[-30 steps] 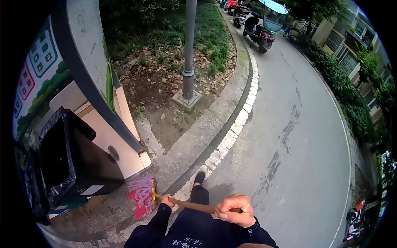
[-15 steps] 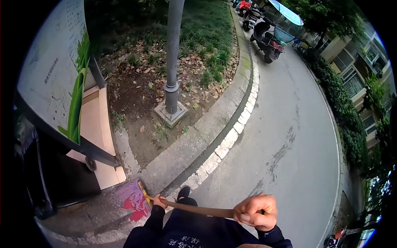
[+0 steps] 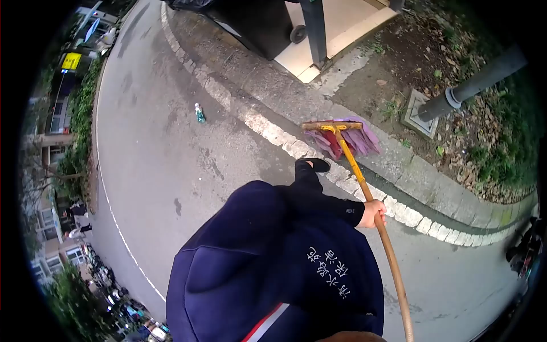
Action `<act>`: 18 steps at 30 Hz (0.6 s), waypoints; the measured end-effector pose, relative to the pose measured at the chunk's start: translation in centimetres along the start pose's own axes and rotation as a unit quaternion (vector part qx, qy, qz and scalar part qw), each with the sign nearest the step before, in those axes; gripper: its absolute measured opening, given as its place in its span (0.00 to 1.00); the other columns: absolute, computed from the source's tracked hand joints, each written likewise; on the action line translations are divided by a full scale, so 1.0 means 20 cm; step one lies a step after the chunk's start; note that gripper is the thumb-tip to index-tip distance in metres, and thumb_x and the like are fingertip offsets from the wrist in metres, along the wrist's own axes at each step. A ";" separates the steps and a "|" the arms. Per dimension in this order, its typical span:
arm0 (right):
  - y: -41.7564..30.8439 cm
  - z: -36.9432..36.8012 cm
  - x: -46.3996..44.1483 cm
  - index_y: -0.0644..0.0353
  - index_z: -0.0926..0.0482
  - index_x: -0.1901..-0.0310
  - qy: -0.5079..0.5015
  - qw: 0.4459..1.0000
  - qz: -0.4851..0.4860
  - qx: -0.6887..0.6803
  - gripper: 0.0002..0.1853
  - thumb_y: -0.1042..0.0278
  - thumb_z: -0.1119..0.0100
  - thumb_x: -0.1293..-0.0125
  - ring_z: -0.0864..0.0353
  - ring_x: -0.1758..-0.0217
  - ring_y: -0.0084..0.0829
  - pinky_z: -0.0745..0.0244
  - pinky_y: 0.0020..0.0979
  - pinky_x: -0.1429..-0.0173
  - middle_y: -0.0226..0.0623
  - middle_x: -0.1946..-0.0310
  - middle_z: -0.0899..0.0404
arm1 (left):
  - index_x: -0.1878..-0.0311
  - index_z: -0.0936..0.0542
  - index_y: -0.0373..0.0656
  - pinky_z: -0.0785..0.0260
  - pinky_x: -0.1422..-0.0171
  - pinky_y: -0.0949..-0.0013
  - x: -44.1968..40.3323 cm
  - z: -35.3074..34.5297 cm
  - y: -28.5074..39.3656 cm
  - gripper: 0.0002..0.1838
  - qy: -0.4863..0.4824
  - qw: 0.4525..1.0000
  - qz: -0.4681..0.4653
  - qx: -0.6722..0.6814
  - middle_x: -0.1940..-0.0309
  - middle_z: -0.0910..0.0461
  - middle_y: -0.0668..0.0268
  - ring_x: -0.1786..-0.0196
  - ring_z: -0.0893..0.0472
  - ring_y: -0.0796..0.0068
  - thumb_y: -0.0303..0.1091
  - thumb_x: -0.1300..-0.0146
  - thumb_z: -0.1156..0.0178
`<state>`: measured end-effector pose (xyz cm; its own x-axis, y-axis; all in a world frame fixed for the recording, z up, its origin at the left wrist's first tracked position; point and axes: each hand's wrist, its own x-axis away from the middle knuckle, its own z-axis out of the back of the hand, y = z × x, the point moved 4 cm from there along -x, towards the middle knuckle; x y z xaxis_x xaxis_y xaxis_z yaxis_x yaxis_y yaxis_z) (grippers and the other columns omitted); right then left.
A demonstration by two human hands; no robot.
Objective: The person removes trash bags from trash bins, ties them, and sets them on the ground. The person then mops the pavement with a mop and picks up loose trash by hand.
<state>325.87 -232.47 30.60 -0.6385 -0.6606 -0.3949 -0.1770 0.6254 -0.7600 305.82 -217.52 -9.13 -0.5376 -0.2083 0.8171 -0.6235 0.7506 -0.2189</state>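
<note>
My left hand (image 3: 373,214) is closed around the wooden handle of a mop (image 3: 392,259). The handle runs from the bottom edge up to a yellow clamp with purple and red cloth strips (image 3: 364,141). These strips lie over the kerb edge, just beyond my black shoe (image 3: 320,165); whether they press on the ground I cannot tell. Out of view is my right hand, and the handle's upper end is cut off at the bottom edge. My dark blue jacket (image 3: 273,251) fills the lower middle.
A plastic bottle (image 3: 199,113) lies on the grey road. At the top stand a black wheeled bin (image 3: 256,25) and a dark metal post (image 3: 313,31). A lamp post (image 3: 473,85) rises from the planted bed. Scooters (image 3: 114,290) line the lower left.
The view has swung left, bringing the bottle and more road into sight. My right hand, earlier on the handle's end, has left the view. My left hand still grips the mop.
</note>
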 end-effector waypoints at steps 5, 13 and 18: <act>0.03 0.33 -0.26 0.57 0.31 0.71 -0.006 0.998 -0.007 0.058 0.11 0.65 0.54 0.31 0.40 0.83 0.27 0.36 0.36 0.73 0.29 0.86 0.41 | 0.72 0.32 0.43 0.23 0.48 0.53 0.02 -0.09 -0.44 0.08 -0.083 0.995 -0.020 0.044 0.76 0.33 0.67 0.70 0.26 0.67 0.24 0.44 0.42; 0.09 0.35 -0.33 0.60 0.28 0.71 -0.045 0.975 0.028 0.217 0.09 0.67 0.48 0.35 0.38 0.80 0.29 0.34 0.38 0.70 0.32 0.83 0.36 | 0.75 0.34 0.45 0.23 0.49 0.52 0.06 0.21 -0.51 0.09 -0.089 0.987 -0.101 0.092 0.78 0.35 0.67 0.72 0.28 0.68 0.25 0.43 0.45; 0.22 0.08 -0.20 0.62 0.26 0.71 -0.079 0.946 0.080 0.304 0.08 0.68 0.45 0.37 0.36 0.79 0.31 0.33 0.38 0.68 0.34 0.81 0.32 | 0.79 0.35 0.46 0.24 0.59 0.54 0.24 0.67 -0.28 0.10 -0.017 0.972 -0.152 0.181 0.82 0.35 0.66 0.77 0.28 0.65 0.25 0.46 0.46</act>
<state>328.95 -227.72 28.05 -0.4914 -0.6620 -0.5659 0.4065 0.4004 -0.8213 299.23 -231.16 -11.17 -0.3119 -0.4106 0.8568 -0.9117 0.3831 -0.1483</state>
